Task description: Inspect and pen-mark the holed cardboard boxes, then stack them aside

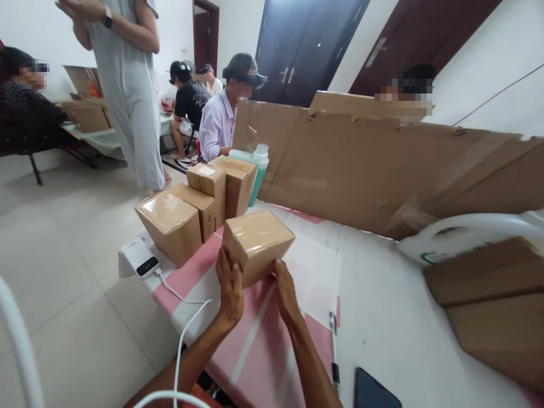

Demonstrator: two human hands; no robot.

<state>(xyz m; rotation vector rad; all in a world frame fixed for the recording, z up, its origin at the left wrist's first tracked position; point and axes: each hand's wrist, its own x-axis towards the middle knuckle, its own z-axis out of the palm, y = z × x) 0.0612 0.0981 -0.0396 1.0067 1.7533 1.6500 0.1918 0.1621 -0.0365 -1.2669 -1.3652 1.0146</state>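
A small taped cardboard box (259, 235) is between my two hands over the pink and white tablecloth (259, 309). My left hand (230, 289) presses on its left side with the fingers against the cardboard. My right hand (287, 286) grips its lower right edge, part of the fingers hidden behind the box. Just beyond stand more closed cardboard boxes, among them a wide one (174, 229) with shiny tape and a tall one (236, 178) at the back. Whether the held box rests on the cloth or is slightly lifted, I cannot tell.
A white device (140, 260) with a cable lies at the left table edge. Behind the boxes stands a green-filled bottle (259, 175). A cardboard partition (361, 164) runs along the back. At right are a white jug (446, 238), a larger box (497, 317) and a phone (374, 391).
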